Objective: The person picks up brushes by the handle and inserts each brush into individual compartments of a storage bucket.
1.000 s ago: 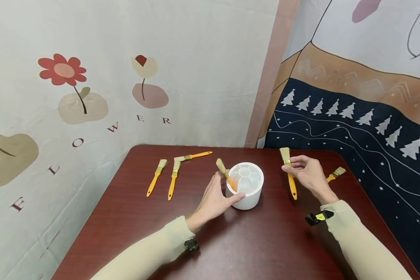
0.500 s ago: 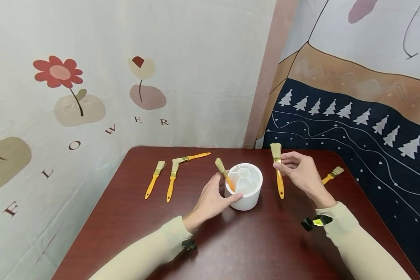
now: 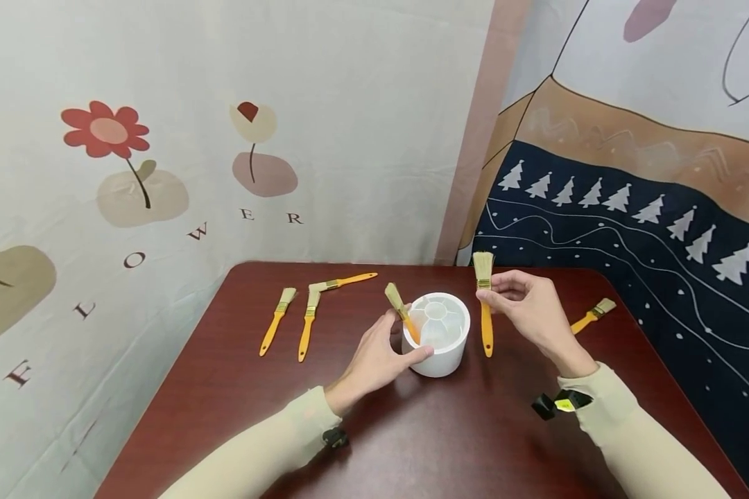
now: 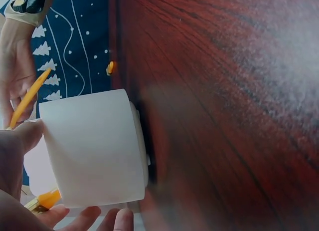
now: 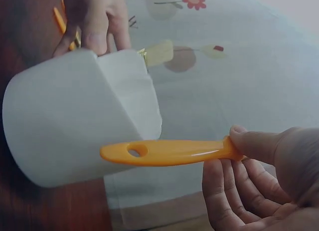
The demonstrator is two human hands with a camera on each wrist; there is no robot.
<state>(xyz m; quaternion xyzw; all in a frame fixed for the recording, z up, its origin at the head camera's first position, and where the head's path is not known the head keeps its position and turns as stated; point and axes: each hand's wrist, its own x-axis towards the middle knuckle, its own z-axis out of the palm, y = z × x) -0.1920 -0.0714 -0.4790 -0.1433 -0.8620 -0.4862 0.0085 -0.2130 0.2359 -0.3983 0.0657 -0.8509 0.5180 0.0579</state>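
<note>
Red-brown table (image 3: pixel 437 443): left hand (image 3: pixel 379 355) grips white holder (image 3: pixel 442 364), I judge for steadiness; right hand (image 3: pixel 532 310) pinches brush (image 3: pixel 486 313), handle (image 3: pixel 487 336) hanging below.

I see a narrow gap between the cup (image 3: pixel 440 366) and the raised brush (image 3: pixel 486 326) in the right hand (image 3: pixel 533 313); above, the cup's right compartments are free, but the left hand (image 3: pixel 377 353) and a leaning brush (image 3: pixel 395 296) crowd its left.

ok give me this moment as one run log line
left hand: grips white holder | right hand: holds brush, bristles up, outside holder | holder: leaning brush inside | table: four other brushes lying
</note>
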